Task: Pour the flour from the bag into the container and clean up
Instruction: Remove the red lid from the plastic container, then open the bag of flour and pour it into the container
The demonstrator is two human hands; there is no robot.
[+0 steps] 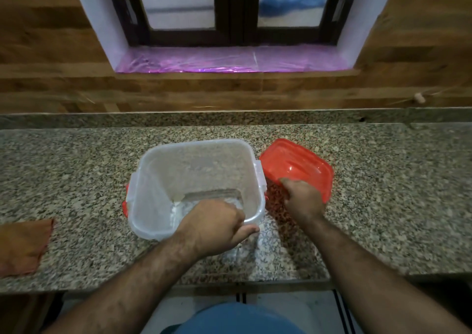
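Note:
A clear plastic container (178,170) with red side clips stands open on the granite counter, with a thin layer of white flour in its bottom near corner. My left hand (214,227) grips its near rim, fingers curled over the edge. To the right, a red lid (293,165) is tilted, its far edge resting on the counter. My right hand (302,201) holds the lid's near edge. No flour bag is in view.
An orange cloth (23,247) lies at the counter's left near edge. The granite counter (383,193) runs left to right, with a raised ledge and a wooden wall behind it. A window sill (229,60) lined with pink plastic sits above.

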